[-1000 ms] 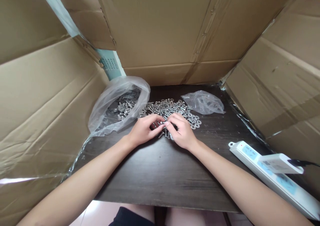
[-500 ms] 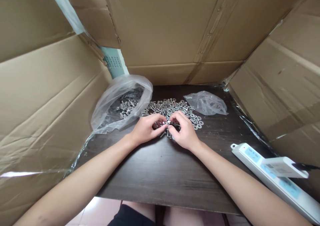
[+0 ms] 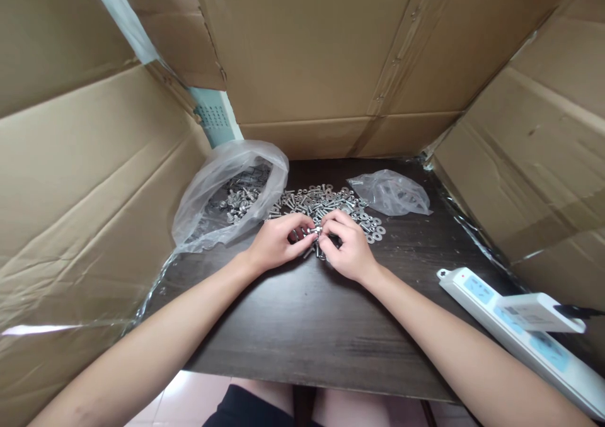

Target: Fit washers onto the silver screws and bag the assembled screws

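Observation:
A small metal bolt [image 3: 312, 230] lies level between my two hands, just above the near edge of the hardware pile. My left hand [image 3: 282, 241] pinches its left end between thumb and fingertips. From the other side my right hand [image 3: 347, 244] closes thumb and fingers around the bolt's right end; any nut or washer there is too small to make out. Behind the hands spreads a pile of loose bolts, nuts and flat washers [image 3: 377, 230]. A few bolts stick out beneath my fingertips.
An open clear plastic bag [image 3: 189, 225] with bolts inside stands left of the pile. Another plastic bag [image 3: 397, 194] lies at the back right. A white power strip [image 3: 486, 317] with a plugged-in adapter [image 3: 539, 313] sits at the right. Cardboard walls [image 3: 307, 49] enclose the dark table [image 3: 283, 332].
My right hand's fingers have shifted slightly around the bolt's end. The left hand stays nearly where it was, and the view has tilted very slightly.

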`<state>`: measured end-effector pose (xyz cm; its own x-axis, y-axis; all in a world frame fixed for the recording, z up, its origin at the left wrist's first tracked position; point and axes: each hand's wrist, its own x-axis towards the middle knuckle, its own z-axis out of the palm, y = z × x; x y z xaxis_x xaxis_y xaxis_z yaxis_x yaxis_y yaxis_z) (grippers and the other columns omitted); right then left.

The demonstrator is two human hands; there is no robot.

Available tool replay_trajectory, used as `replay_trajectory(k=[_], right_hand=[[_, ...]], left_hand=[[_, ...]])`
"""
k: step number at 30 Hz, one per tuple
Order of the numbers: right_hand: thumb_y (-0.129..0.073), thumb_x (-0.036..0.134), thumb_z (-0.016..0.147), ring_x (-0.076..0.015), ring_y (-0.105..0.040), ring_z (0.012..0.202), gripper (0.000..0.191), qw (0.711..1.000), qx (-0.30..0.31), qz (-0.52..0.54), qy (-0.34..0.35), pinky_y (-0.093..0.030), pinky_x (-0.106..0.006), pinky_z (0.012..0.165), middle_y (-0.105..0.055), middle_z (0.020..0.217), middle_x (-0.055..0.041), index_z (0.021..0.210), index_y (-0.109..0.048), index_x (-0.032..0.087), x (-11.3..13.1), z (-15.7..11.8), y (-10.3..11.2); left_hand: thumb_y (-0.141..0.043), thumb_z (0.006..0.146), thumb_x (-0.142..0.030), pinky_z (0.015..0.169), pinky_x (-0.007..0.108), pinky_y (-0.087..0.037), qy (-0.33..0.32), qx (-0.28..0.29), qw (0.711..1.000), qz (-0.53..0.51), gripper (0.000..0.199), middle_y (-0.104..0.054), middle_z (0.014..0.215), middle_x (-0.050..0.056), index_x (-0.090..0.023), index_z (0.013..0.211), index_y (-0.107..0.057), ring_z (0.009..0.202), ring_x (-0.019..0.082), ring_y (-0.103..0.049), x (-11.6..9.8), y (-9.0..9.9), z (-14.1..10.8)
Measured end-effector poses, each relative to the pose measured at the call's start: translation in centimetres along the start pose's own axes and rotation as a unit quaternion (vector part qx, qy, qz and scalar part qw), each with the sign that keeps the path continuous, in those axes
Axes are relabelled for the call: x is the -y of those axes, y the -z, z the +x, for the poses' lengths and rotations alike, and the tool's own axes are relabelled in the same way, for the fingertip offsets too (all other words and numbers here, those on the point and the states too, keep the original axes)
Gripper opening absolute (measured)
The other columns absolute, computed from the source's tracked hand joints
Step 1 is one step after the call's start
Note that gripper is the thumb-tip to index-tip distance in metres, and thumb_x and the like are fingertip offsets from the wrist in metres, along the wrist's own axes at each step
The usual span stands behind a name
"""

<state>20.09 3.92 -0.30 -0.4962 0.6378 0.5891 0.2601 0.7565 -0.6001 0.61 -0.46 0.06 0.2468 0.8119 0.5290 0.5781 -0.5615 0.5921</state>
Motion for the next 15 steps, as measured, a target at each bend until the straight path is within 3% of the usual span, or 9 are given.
replay_trajectory(k=[7,15], right_hand=[[-0.056,0.016,0.085,-0.0232,-0.059,0.087,0.008,1.000,0.006,0.001,-0.005,-0.048,-0.038,0.078,-0.060,0.091,-0.0052,0.090,-0.053,0.022,0.17,0.16,0.27],[-0.057,0.019,0.092,-0.0231,-0.061,0.091,0.006,1.000,-0.003,0.016,0.012,-0.051,-0.039,0.080,-0.062,0.096,-0.0067,0.095,-0.058,0.023,0.56,0.21,0.25]], left_hand=[[-0.068,0.093,-0.025,0.063,0.020,-0.052,-0.011,-0.007,1.000,0.001,0.009,-0.071,0.085,0.001,-0.017,0.098,-0.066,0.066,0.010,-0.064,-0.16,0.01,0.05],[-0.067,0.093,-0.025,0.063,0.021,-0.052,-0.006,-0.002,1.000,0.007,0.009,-0.072,0.085,0.001,-0.018,0.098,-0.066,0.067,0.010,-0.065,0.02,0.03,0.06]])
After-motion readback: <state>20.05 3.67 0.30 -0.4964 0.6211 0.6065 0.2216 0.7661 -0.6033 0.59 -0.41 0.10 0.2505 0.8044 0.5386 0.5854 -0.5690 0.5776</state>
